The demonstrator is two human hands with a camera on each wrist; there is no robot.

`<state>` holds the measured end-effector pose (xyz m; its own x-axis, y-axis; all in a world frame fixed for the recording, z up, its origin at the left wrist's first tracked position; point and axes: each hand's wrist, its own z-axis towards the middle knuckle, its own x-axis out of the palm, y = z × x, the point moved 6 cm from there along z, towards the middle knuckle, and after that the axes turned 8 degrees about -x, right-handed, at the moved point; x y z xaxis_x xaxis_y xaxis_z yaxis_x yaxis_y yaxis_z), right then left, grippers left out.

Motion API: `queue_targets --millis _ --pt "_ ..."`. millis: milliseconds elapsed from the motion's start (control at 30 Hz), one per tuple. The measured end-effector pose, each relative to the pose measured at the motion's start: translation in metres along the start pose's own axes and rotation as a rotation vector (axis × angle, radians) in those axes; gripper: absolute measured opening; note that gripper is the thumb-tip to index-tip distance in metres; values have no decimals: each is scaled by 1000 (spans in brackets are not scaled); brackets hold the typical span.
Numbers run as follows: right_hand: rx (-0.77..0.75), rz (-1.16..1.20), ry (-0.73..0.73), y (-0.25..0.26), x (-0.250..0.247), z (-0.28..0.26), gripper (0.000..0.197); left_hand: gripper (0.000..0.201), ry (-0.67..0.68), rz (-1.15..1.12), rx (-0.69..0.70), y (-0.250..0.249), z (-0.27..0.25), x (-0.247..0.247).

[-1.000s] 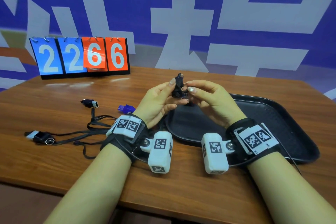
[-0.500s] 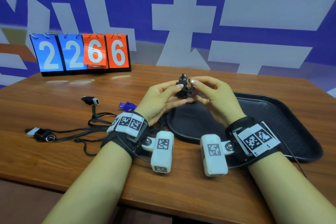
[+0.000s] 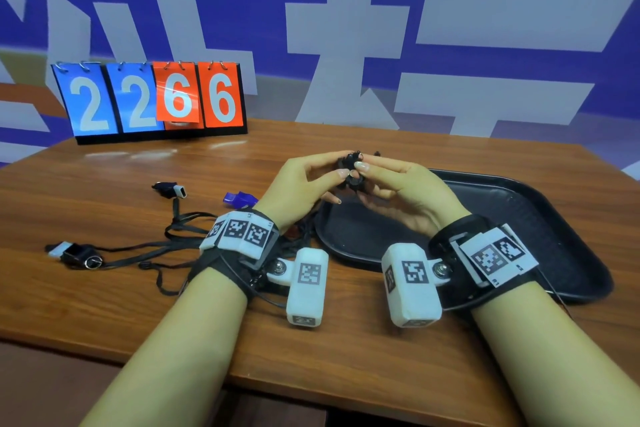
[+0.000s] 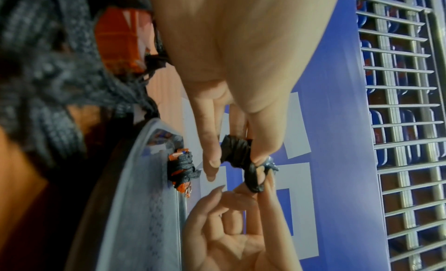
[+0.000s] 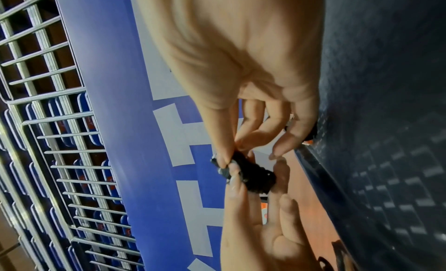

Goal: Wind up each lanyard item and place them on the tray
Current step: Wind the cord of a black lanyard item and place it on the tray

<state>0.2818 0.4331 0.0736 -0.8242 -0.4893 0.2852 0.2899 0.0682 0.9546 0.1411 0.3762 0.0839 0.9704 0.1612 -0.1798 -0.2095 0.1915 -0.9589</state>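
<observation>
A small black item wound tight in its black lanyard cord (image 3: 351,170) is held above the near-left corner of the black tray (image 3: 519,218). My left hand (image 3: 341,165) pinches the bundle (image 4: 237,153) between thumb and fingers. My right hand (image 3: 363,173) pinches the cord's loop end (image 4: 255,179) at the bundle's tip (image 5: 251,176). An orange item wrapped in black cord (image 4: 182,170) lies on the tray near its rim (image 4: 144,179). Two unwound items (image 3: 171,190) (image 3: 74,253) lie on the table to the left, their black cords (image 3: 180,236) tangled.
A purple whistle (image 3: 239,198) lies just left of my left wrist. A flip scoreboard (image 3: 152,100) reading 2266 stands at the back left of the wooden table (image 3: 346,350). The tray's right half (image 3: 554,236) is bare. A blue and white wall stands behind.
The bundle has tipped from upright to lying across between my fingertips. My right fingers have shifted onto its end, and both hands have drawn closer together.
</observation>
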Motion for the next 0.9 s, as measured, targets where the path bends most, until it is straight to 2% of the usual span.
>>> queue_targets --millis 67,167,500,667,800,900 --pt "32 32 -40 -3 0 0 23 35 -17 50 24 0 0 -1" --pt "-5 -10 -99 -4 -2 -1 15 38 -23 89 29 2 1 -2" --pt "-255 -548 -140 10 -6 -3 12 36 8 181 8 7 3 -3" --pt "-248 -582 -212 9 -11 0 9 36 46 134 8 4 1 1" --pt "-261 -478 -194 15 -5 -4 9 33 89 2 -55 7 1 4" --pt "-273 -467 -175 16 -2 -7 21 30 110 -106 -111 9 1 7"
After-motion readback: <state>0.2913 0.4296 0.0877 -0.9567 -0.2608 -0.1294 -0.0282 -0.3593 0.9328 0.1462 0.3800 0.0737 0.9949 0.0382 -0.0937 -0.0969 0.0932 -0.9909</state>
